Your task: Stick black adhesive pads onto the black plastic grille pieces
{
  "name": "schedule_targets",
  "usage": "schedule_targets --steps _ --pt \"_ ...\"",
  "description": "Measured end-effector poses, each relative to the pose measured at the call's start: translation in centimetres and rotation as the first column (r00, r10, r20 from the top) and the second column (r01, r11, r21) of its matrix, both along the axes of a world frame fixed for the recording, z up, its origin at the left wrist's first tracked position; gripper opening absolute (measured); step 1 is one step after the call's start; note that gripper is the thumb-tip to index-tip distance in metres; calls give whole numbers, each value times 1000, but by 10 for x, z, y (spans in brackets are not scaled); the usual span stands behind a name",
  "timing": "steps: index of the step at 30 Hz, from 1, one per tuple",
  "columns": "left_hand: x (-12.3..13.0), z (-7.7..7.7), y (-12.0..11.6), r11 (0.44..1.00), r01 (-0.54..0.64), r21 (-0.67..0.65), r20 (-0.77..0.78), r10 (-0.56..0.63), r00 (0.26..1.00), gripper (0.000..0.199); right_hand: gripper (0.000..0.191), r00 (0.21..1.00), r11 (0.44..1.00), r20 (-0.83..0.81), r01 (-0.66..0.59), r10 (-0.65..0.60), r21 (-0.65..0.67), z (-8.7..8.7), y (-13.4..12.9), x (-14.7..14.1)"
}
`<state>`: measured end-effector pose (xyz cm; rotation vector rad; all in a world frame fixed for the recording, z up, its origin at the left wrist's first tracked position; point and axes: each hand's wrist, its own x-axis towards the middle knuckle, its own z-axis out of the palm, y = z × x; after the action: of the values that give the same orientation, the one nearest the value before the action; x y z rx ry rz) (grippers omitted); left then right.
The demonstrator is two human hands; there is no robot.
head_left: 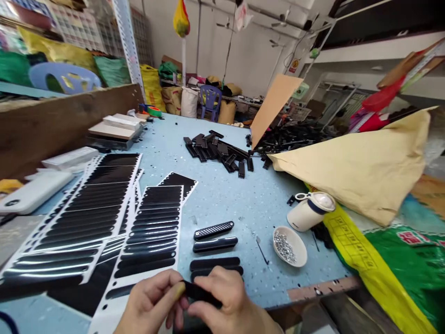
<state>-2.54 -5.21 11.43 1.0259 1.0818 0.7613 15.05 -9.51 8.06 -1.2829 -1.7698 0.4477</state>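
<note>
My left hand [153, 299] and my right hand [231, 301] meet at the table's near edge, fingers closed on a narrow black piece [200, 292]. The left thumb and fingertips pinch its left end, and the right fingers cover much of the rest. Just beyond lie similar black bars [214, 263] with rounded ends, a glossy black bar [215, 244] and a bar with a checkered top [213, 229]. Left of them is a white sheet of black strip stickers [153, 227], partly under my left hand. Another stack of sticker sheets [93, 199] lies farther left.
A white bowl of small metal parts [299, 246] stands on the right beside a white cup [308, 213]. A pile of black pieces [219, 150] lies at the back. A thin tool [262, 251] rests left of the bowl. Sacks and brown paper [365, 157] crowd the right edge.
</note>
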Motion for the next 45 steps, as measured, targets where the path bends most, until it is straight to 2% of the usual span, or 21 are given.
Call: schedule_targets --steps 4,8,10,14,17,21,25,27,29,34,38,41,45 --pt "1 -4 18 992 16 -126 96 -4 995 31 22 993 977 66 80 -95 197 -4 -2 25" --pt "1 -11 31 997 33 -70 13 -32 999 32 24 974 933 191 46 -121 356 1 3 39" --pt "2 -16 37 999 34 16 -109 -32 994 33 24 967 940 232 26 -110 341 6 8 44" --pt "7 -21 47 979 19 204 -305 45 951 32 22 966 979 252 6 -59 206 18 20 56" --pt "14 -19 53 943 29 332 -352 96 931 31 21 968 990 248 4 -39 139 23 30 65" --pt "21 -17 58 882 49 468 -388 156 908 29 19 965 993 260 -3 -28 118 25 39 71" --pt "18 -17 62 830 39 557 -479 282 831 30 19 961 993 274 12 -45 121 28 45 77" --pt "16 -20 65 815 111 569 -555 281 783 30 18 967 996 249 33 -54 88 24 52 82" --pt "15 -26 68 802 214 557 -617 228 753 31 17 973 998 225 34 -45 53 14 60 86" --pt "19 -40 71 762 391 516 -682 89 726 30 17 979 998 203 -14 28 -67 -10 63 88" --pt "17 -40 68 749 469 468 -708 0 707 30 17 975 988 209 -48 78 -148 -5 47 89" --pt "13 -38 73 775 430 463 -700 22 713 29 18 975 992 204 -64 85 -105 6 50 95" --pt "16 -38 88 836 238 494 -624 150 767 28 22 979 997 201 -47 33 64 5 81 103"
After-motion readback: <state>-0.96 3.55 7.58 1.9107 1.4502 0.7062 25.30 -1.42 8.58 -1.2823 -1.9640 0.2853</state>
